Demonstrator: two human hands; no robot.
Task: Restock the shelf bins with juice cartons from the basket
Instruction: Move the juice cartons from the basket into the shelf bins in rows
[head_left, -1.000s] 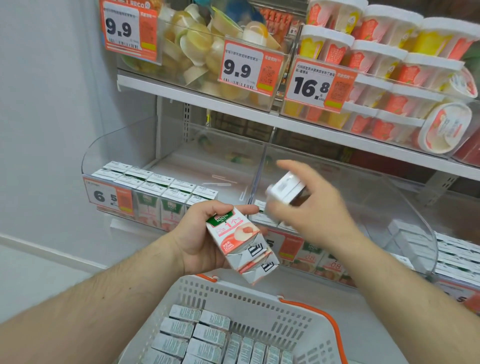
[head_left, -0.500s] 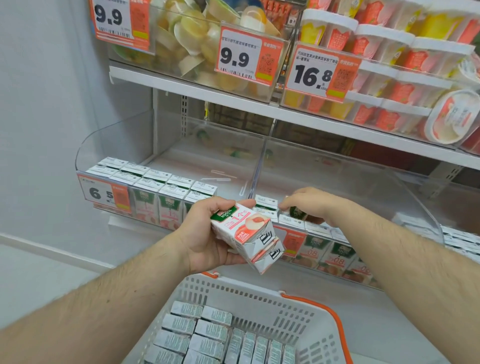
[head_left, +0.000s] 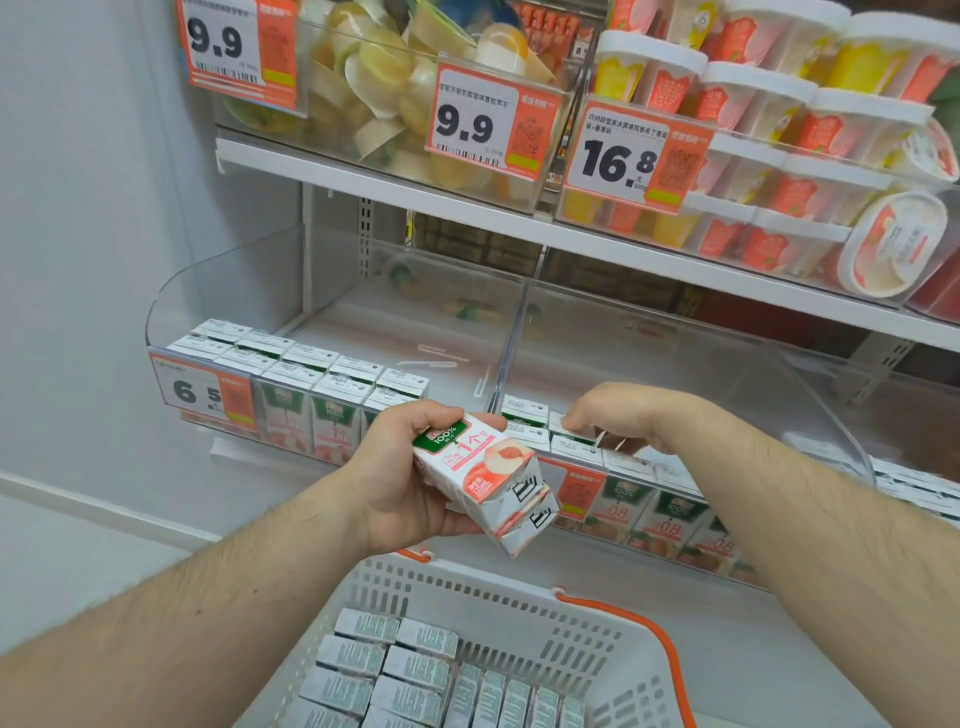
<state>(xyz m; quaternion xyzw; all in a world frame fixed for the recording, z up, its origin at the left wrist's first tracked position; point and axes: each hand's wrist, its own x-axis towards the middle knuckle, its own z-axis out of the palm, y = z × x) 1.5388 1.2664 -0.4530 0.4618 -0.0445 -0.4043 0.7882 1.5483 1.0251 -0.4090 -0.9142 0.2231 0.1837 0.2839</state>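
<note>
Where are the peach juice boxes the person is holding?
In the head view, the peach juice cartons sit centre frame, gripped in the left hand, above the white basket and just in front of the clear shelf bins.

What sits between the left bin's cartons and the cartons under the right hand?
In the head view, a clear divider wall separates the left bin's cartons from the row the right hand reaches into; nothing else lies between.
</note>
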